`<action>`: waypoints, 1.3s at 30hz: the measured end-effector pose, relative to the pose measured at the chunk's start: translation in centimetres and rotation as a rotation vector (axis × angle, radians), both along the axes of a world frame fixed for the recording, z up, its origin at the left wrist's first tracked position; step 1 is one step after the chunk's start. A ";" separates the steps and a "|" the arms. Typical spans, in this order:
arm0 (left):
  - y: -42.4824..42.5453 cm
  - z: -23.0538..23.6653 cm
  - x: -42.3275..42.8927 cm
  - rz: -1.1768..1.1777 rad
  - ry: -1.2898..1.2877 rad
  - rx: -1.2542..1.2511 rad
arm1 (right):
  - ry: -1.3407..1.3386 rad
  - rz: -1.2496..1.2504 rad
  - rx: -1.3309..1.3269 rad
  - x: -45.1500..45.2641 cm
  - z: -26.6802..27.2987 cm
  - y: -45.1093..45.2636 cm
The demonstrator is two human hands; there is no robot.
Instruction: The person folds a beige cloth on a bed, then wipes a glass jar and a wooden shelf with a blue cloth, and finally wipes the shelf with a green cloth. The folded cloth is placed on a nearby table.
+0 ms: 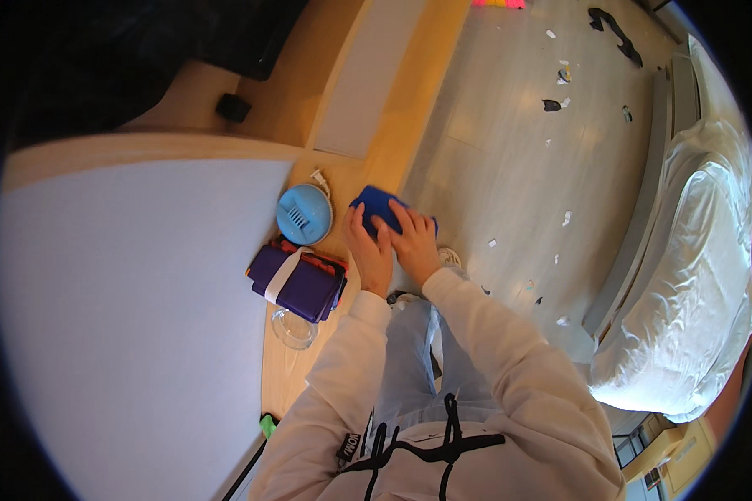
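Observation:
Between both hands I hold a blue folded item (375, 201), seemingly cloth, over the edge of a narrow wooden shelf (288, 376). My left hand (370, 253) grips its near left side. My right hand (413, 241) lies over its right part, fingers bent across the top, hiding much of it. To the left of my hands stands a round light-blue electric device (305, 214) with a slotted top and a white plug (318, 177). Nearer me lies a folded purple bundle (297, 282) with a white band around it, on red patterned material. A clear glass dish (294, 330) is partly under it.
Paper scraps (567, 218) and dark bits litter the floor (495, 156) on the right. A black strap-like item (617, 37) lies at the far end. White bedding (695, 282) covers a bed at the right. A pale wall panel (131, 300) borders the shelf.

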State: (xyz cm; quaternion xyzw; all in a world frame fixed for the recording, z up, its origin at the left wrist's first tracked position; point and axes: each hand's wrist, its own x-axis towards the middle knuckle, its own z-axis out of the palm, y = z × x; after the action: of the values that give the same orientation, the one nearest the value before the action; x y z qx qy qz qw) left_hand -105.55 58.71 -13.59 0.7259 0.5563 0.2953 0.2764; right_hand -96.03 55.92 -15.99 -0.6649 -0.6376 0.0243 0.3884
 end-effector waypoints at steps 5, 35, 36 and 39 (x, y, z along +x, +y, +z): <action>1.6 -0.2 1.5 -0.073 0.106 0.034 | 0.256 -0.103 -0.227 1.2 -1.0 0.4; 4.2 -1.2 1.8 -0.039 0.399 0.124 | 0.513 -0.258 -0.115 2.2 -1.2 8.6; 4.2 -1.2 1.8 -0.042 0.399 0.126 | 0.527 -0.246 -0.152 2.5 -1.2 8.6; 4.2 -1.1 1.8 -0.044 0.395 0.129 | 0.515 -0.280 -0.193 5.5 -1.1 11.1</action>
State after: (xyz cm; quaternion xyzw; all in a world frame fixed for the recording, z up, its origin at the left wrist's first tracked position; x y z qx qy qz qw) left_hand -103.79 62.90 -14.66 0.7977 0.5638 0.1761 0.1214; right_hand -90.53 67.00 -17.07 -0.7522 -0.4150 0.1987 0.4716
